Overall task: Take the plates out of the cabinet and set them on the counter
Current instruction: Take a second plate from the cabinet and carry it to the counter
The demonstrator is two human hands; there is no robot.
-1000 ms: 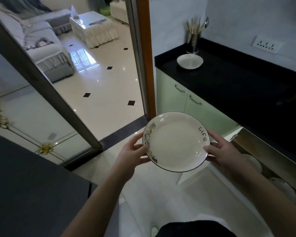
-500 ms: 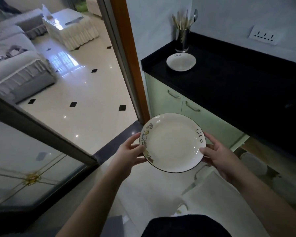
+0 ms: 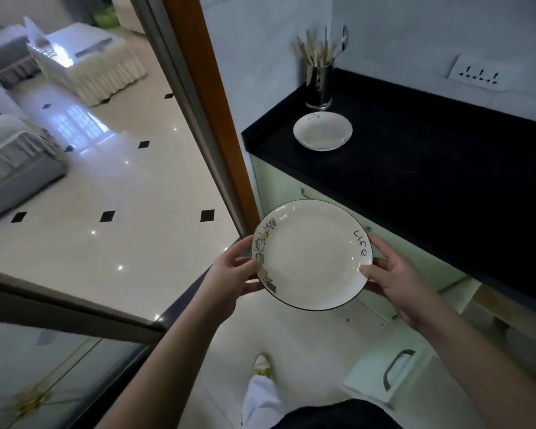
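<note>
A white plate with a dark rim, the word "life" and small drawings is held level in front of me, below the counter edge. My left hand grips its left rim and my right hand grips its right rim. A second white plate lies on the black counter near its left end. The open cabinet at the lower right is blurred and its contents are unclear.
A steel utensil holder stands behind the plate on the counter. A wall socket sits above the counter. The open green cabinet door juts out low on the right. A wooden door frame and glass sliding door stand left.
The view has swung up and right, so the counter and its plate look closer. The plate stays gripped in both hands, carried slightly toward the counter.
</note>
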